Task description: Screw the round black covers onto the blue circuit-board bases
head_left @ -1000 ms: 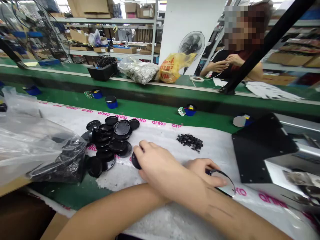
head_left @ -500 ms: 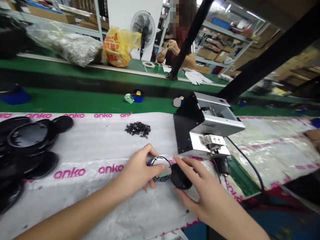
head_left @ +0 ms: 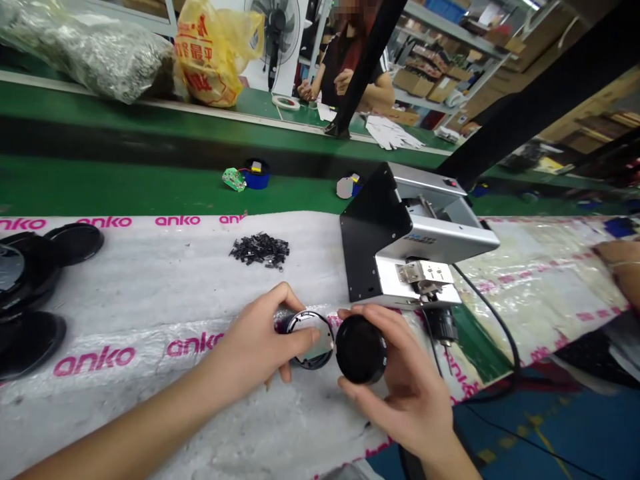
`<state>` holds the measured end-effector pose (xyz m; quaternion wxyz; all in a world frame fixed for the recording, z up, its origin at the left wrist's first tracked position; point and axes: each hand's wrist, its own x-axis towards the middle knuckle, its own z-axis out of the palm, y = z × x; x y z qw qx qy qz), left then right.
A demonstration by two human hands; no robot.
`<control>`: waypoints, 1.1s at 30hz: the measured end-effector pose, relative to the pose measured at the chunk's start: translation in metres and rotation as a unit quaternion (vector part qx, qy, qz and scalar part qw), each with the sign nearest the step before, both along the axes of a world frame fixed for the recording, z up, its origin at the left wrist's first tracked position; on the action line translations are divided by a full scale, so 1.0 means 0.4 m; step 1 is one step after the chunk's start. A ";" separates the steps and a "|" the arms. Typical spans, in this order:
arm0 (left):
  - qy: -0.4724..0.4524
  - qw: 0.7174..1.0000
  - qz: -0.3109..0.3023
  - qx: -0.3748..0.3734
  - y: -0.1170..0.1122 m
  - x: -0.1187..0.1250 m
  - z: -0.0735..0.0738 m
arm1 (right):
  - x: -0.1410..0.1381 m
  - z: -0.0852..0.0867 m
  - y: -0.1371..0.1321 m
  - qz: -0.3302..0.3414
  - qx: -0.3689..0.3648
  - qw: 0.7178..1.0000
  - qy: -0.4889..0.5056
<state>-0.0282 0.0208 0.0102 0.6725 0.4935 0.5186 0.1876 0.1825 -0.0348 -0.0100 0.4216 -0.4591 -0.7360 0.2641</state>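
Note:
My left hand [head_left: 270, 337] is closed around a round dark housing [head_left: 311, 348] with a pale disc inside its rim; the thumb presses on the disc. Beside it, my right hand [head_left: 405, 380] grips a round black cap [head_left: 361, 349] by its edges, its dark face turned towards me. The two round parts are close together, with a narrow gap between them. Beyond my hands, a pile of small black pieces [head_left: 260, 250] lies on the white sheet [head_left: 165, 273].
A silver and black machine [head_left: 420, 240] stands right of the pile. Large black round parts [head_left: 30, 280] lie at the left. A green circuit board [head_left: 234, 179] and a blue round part [head_left: 257, 177] rest on the green conveyor. Across it, a person [head_left: 350, 73] sits.
My right hand has turned the black cap so its round face shows more fully. My left hand still holds the housing. The view has shifted, with the left-hand parts sliding out of frame.

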 end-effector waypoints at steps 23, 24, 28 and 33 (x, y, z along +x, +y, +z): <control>-0.326 0.928 -0.108 -0.146 0.051 -0.095 -0.051 | -0.021 0.092 0.089 0.177 0.005 0.940 -0.290; -0.329 0.926 -0.108 -0.150 0.052 -0.096 -0.052 | -0.021 0.093 0.089 0.177 0.005 0.938 -0.298; -0.346 0.918 -0.113 -0.157 0.052 -0.094 -0.058 | -0.027 0.099 0.091 0.180 0.005 0.926 -0.332; -0.364 0.912 -0.117 -0.151 0.050 -0.095 -0.064 | -0.033 0.097 0.082 0.160 0.036 0.920 -0.357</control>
